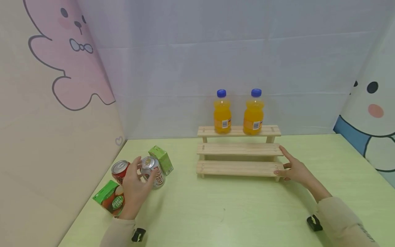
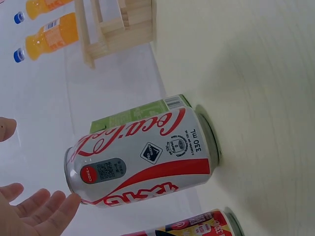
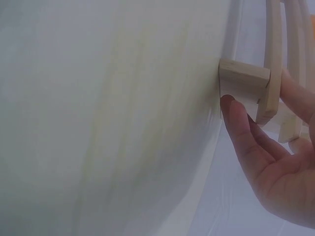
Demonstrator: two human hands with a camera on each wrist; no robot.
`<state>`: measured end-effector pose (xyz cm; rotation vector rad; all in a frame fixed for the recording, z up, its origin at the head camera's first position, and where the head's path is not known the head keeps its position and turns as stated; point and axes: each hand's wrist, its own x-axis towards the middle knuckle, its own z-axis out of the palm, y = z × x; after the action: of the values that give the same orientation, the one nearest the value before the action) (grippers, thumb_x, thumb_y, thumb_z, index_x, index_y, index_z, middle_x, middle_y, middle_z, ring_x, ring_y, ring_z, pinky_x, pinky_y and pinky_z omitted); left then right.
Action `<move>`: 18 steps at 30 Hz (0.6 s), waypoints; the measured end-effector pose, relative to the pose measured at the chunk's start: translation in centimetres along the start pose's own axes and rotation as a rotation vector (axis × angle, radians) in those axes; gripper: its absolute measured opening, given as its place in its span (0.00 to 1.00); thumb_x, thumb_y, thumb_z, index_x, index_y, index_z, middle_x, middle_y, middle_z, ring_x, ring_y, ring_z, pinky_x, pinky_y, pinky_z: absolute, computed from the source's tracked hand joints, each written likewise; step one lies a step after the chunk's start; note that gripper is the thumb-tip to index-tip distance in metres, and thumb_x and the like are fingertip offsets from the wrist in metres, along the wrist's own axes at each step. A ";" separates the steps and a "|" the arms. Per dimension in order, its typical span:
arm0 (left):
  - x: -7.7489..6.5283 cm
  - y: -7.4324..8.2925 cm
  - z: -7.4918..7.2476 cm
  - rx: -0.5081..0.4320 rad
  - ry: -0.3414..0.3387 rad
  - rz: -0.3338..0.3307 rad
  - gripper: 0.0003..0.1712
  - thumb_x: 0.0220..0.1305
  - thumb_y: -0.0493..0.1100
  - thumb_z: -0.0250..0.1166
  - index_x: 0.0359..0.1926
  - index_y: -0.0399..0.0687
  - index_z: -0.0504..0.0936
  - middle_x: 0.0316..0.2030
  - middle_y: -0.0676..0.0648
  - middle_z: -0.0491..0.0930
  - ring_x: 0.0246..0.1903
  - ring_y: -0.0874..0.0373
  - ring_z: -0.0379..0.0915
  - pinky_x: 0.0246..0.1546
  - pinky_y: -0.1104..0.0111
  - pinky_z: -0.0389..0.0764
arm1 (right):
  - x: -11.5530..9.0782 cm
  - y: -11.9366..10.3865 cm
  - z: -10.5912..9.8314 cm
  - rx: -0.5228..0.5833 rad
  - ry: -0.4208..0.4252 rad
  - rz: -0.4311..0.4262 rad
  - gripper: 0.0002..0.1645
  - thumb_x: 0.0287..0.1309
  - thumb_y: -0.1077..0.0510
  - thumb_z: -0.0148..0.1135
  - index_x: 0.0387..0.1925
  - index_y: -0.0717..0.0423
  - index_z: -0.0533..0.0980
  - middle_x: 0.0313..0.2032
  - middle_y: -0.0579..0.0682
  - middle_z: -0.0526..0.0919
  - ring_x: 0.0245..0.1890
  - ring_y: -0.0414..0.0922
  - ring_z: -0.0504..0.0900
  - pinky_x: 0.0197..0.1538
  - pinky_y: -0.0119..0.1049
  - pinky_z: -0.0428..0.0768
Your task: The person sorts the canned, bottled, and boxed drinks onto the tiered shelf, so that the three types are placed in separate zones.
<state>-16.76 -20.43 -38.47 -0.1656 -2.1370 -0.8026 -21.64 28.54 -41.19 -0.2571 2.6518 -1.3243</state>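
The left hand (image 1: 135, 190) has fingers spread either side of the silver can (image 2: 142, 162), which stands near the left edge of the tabletop (image 1: 216, 212), between a red can (image 1: 120, 167) and a carton (image 1: 163, 159). The right hand (image 1: 296, 169) pinches the right end of the rack (image 1: 237, 149), near the back edge.

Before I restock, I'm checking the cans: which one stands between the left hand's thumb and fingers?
The silver Coca-Cola can, framed by the thumb and fingers of the left hand. The red can stands outside that gap, further left.
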 end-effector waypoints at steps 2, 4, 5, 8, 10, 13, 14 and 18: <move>-0.1 -0.2 -0.1 0.036 -0.028 -0.043 0.37 0.43 0.40 0.73 0.55 0.34 0.69 0.43 0.36 0.74 0.34 0.48 0.72 0.23 0.69 0.72 | 0.0 0.0 0.0 -0.002 0.000 -0.001 0.62 0.51 0.57 0.65 0.69 0.49 0.29 0.48 0.82 0.66 0.27 0.50 0.80 0.29 0.41 0.80; -0.2 -0.4 -0.1 0.063 -0.071 -0.092 0.40 0.44 0.42 0.72 0.57 0.35 0.66 0.46 0.35 0.72 0.35 0.47 0.71 0.24 0.66 0.69 | 0.0 0.1 -0.1 0.000 -0.002 -0.002 0.62 0.51 0.56 0.65 0.69 0.49 0.29 0.48 0.82 0.66 0.27 0.50 0.80 0.29 0.41 0.80; -0.2 -0.6 -0.1 0.070 -0.098 -0.120 0.41 0.44 0.43 0.72 0.59 0.35 0.65 0.48 0.35 0.70 0.37 0.46 0.70 0.26 0.62 0.70 | 0.0 0.1 -0.1 0.001 -0.003 0.000 0.62 0.51 0.56 0.65 0.69 0.49 0.29 0.48 0.82 0.66 0.27 0.50 0.80 0.29 0.41 0.80; -0.1 -0.9 0.0 0.082 -0.184 -0.207 0.45 0.46 0.46 0.71 0.62 0.35 0.59 0.52 0.34 0.65 0.43 0.42 0.67 0.33 0.53 0.72 | 0.0 0.1 -0.1 0.010 -0.004 0.004 0.62 0.51 0.56 0.66 0.69 0.48 0.29 0.47 0.82 0.66 0.28 0.50 0.80 0.30 0.41 0.80; 0.1 -1.2 0.1 0.076 -0.236 -0.261 0.47 0.48 0.47 0.70 0.63 0.35 0.56 0.55 0.33 0.62 0.47 0.40 0.65 0.38 0.49 0.71 | 0.0 0.1 -0.1 0.018 -0.005 0.007 0.62 0.51 0.56 0.66 0.69 0.46 0.29 0.48 0.82 0.66 0.28 0.50 0.80 0.30 0.41 0.80; 0.3 -1.5 0.2 0.068 -0.293 -0.325 0.48 0.49 0.48 0.69 0.65 0.36 0.53 0.58 0.32 0.59 0.50 0.37 0.63 0.44 0.45 0.69 | 0.0 0.2 -0.1 0.029 -0.006 0.006 0.63 0.50 0.55 0.67 0.69 0.46 0.29 0.47 0.82 0.66 0.29 0.50 0.80 0.30 0.41 0.80; 0.3 -1.6 0.3 0.069 -0.310 -0.343 0.49 0.50 0.49 0.69 0.65 0.36 0.52 0.58 0.31 0.58 0.51 0.37 0.62 0.45 0.45 0.68 | 0.0 0.2 -0.1 0.028 -0.008 0.001 0.63 0.50 0.54 0.67 0.69 0.46 0.29 0.47 0.82 0.66 0.29 0.50 0.80 0.29 0.41 0.80; 0.6 -2.2 0.6 0.061 -0.360 -0.393 0.50 0.50 0.48 0.68 0.66 0.36 0.50 0.59 0.30 0.57 0.54 0.36 0.59 0.50 0.43 0.65 | -0.1 0.2 0.0 0.021 -0.003 -0.022 0.63 0.50 0.53 0.66 0.69 0.44 0.29 0.47 0.84 0.65 0.27 0.49 0.80 0.28 0.40 0.80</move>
<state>-18.40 -21.89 -39.38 0.1610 -2.5766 -0.9869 -21.60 28.69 -41.35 -0.2859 2.6379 -1.3569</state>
